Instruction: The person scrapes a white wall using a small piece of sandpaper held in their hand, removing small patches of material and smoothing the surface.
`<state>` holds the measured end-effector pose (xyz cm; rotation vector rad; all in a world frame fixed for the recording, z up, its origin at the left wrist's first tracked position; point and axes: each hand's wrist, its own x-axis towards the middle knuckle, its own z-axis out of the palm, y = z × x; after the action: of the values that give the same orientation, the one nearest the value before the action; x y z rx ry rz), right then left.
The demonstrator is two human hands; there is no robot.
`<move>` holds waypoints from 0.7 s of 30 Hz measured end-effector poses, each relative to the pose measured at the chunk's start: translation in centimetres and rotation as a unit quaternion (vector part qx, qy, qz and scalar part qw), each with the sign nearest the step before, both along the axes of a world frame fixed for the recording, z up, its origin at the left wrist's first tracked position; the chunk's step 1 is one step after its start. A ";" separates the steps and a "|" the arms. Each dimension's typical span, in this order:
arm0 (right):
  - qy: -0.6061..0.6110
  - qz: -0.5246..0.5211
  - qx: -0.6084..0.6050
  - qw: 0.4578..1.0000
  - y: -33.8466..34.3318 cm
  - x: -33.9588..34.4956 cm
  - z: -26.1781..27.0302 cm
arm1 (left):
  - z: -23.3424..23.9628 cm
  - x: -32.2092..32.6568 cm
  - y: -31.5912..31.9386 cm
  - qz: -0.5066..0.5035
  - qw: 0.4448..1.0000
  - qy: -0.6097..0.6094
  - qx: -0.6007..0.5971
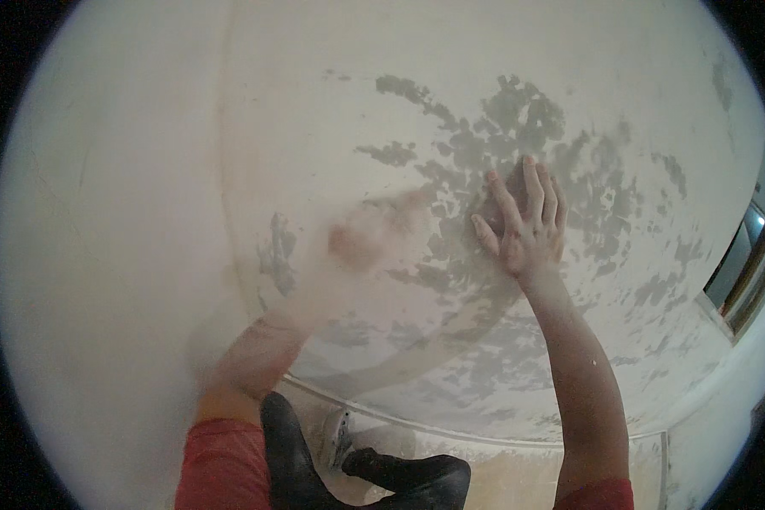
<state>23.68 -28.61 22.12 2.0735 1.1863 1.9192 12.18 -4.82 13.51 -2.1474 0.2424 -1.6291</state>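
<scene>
My right hand (528, 220) presses with spread fingers against a pale wall (331, 115). Beneath its palm and fingers is a dark reddish-brown pad (516, 185), possibly sandpaper, mostly hidden by the hand. Irregular grey patches (472, 143) show through the white coat around it. To the left, my left hand (357, 245) reaches towards the same wall. A hazy smear or dust blurs that hand, so its fingers and anything in them cannot be made out. A small patch of grey (284, 245) lies to its left.
A vertical wall corner (225, 159) runs down on the left. Below are a pale skirting edge (421, 432), the dusty floor (510, 475) and my legs in dark trousers (414, 475). A framed opening (739, 274) is at the far right.
</scene>
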 end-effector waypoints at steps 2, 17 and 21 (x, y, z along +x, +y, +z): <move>0.006 0.011 0.005 1.000 0.0 0.0 0.2 | 0.0 0.6 0.6 -0.039 0.980 -0.025 -0.195; 0.005 0.022 0.011 1.000 0.3 -0.1 0.0 | -2.7 0.4 -0.4 -0.042 0.993 0.103 0.037; 0.004 0.011 0.016 1.000 0.1 0.1 -0.3 | 0.6 -0.4 2.9 -0.019 0.996 0.045 -0.069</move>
<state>23.76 -28.53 21.86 2.0952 1.1923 1.9520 11.83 -1.95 14.10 -2.3363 0.2031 -1.6150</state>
